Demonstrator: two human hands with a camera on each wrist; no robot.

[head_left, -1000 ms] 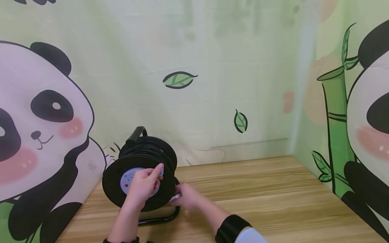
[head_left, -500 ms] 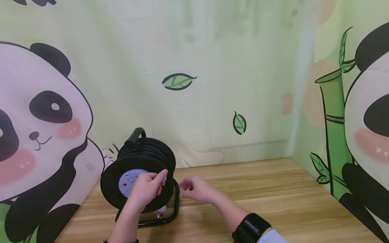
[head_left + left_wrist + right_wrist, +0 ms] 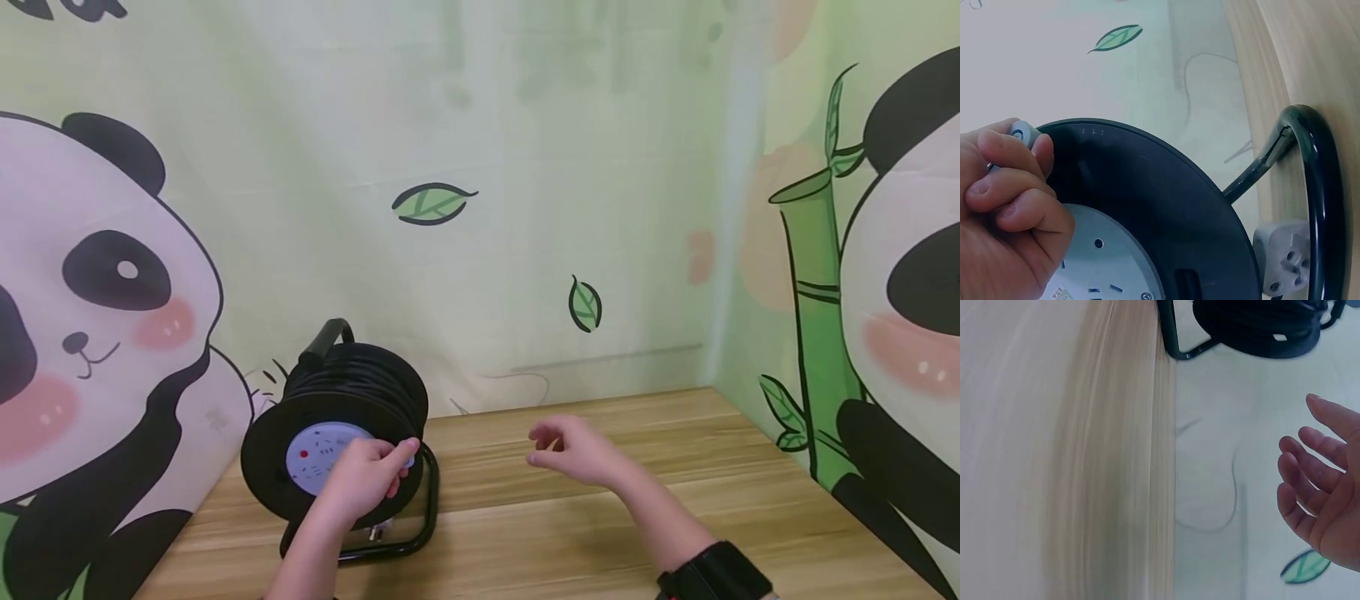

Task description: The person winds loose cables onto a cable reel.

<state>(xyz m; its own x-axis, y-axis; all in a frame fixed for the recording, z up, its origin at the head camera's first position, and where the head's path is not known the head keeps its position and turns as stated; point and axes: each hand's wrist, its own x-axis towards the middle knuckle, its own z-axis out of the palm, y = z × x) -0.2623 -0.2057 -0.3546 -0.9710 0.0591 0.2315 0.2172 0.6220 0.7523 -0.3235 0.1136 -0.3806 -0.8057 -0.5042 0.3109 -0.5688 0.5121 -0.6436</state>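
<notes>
A black cable reel (image 3: pixel 262 454) wound with black cable stands on the table at the left, a pale blue socket panel (image 3: pixel 318 450) on its front. My left hand (image 3: pixel 363 479) grips a small grey crank knob (image 3: pixel 1027 132) at the reel's front, fingers curled round it in the left wrist view. Low by the reel's tubular black stand (image 3: pixel 431 508) hangs a white plug (image 3: pixel 1285 257). Well to the right of the reel, my right hand (image 3: pixel 573 450) is in the air, its fingers loosely bent and holding nothing; the right wrist view shows the same hand (image 3: pixel 1329 487) with fingers apart.
The wood-grain table (image 3: pixel 510 508) reaches back to a pale green cloth backdrop (image 3: pixel 525 208) with printed leaves and pandas. The reel's carrying handle (image 3: pixel 326 340) sticks up at the back. A black band (image 3: pixel 712 575) is on my right wrist.
My right hand has let go of the white plug and moved away to the right. The plug now hangs beneath the reel. My left hand stays on the crank knob.
</notes>
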